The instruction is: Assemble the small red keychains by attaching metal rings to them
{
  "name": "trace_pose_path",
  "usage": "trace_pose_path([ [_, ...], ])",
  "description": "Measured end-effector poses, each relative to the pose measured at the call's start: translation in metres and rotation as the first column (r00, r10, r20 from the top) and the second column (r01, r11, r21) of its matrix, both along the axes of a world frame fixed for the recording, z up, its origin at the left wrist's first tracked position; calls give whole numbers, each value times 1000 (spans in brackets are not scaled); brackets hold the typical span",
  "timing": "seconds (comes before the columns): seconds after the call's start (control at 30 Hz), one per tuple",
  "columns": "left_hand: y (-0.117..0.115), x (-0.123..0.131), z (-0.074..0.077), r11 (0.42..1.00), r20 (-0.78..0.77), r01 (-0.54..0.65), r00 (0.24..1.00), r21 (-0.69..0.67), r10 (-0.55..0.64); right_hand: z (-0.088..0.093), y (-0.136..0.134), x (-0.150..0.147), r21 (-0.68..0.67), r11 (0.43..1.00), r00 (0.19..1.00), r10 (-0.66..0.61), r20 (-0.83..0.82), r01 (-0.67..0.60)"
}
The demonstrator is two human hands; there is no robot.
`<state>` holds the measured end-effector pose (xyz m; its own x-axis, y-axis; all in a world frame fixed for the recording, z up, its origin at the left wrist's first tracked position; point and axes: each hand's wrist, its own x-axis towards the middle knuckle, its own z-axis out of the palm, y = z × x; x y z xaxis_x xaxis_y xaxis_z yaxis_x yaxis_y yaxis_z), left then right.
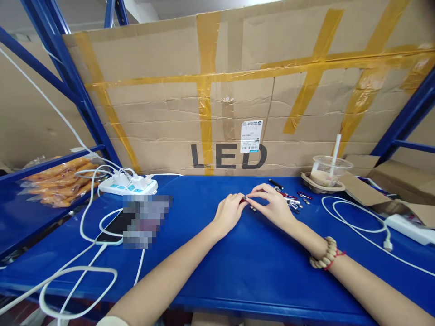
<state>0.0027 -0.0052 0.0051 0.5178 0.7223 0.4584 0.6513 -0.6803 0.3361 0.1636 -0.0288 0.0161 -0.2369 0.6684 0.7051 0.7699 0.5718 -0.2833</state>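
Over the table (244, 271), near its middle, the red part (242, 200) is located between both hands. It is small and dark red, with a dark, metallic-looking end toward the right; fingers cover the remainder, so its full shape cannot be determined. The left hand (229, 212) grasps the body with curled fingers. The right hand (272, 204) pinches the exposed end between thumb and forefinger. Silver bits (253, 208) lie just beside the fingertips. Partly behind the right hand lies a pile (292, 201) of red, silver and black pieces.
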Motion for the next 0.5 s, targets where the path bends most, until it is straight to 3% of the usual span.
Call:
trace_pose_path([
  [0.5, 1, 0, 1, 999, -44, 38, 998, -10, -38, 4, 1, 0, -208, 969, 989, 113, -95, -131],
])
